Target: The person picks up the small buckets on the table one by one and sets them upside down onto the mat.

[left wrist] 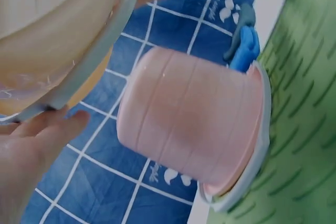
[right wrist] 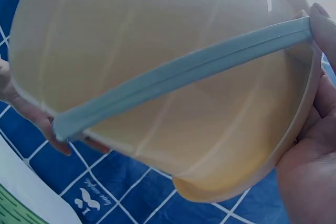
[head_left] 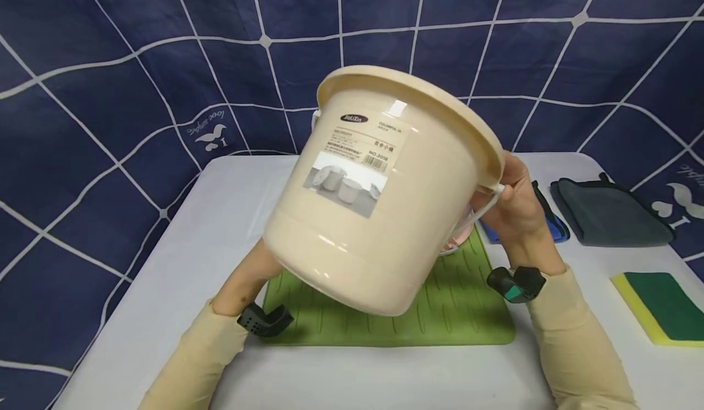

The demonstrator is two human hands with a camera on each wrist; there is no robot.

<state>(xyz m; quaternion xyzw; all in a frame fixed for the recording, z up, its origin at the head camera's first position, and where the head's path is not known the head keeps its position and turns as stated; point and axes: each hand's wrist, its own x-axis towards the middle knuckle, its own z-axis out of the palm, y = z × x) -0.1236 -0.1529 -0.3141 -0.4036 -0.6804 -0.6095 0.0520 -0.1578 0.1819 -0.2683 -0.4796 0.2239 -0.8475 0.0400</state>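
A cream plastic bucket (head_left: 418,214) with a printed label (head_left: 352,165) is held tilted above the green ribbed mat (head_left: 462,318). At its right, my right hand (head_left: 517,208) grips the rim beside the handle joint. My left hand (head_left: 255,275) holds the bucket low on the left side; most of its fingers are hidden behind the bucket in the head view. The pale handle (right wrist: 184,72) swings across the bucket's side. Behind it, a pink bucket (left wrist: 189,114) stands upside down on the mat, mostly hidden in the head view.
At the right lie a dark grey cloth (head_left: 610,211), a blue cloth (head_left: 558,230) partly hidden by the right hand, and a green and yellow sponge (head_left: 668,306). A blue checked curtain (head_left: 374,13) hangs behind the white table (head_left: 220,214).
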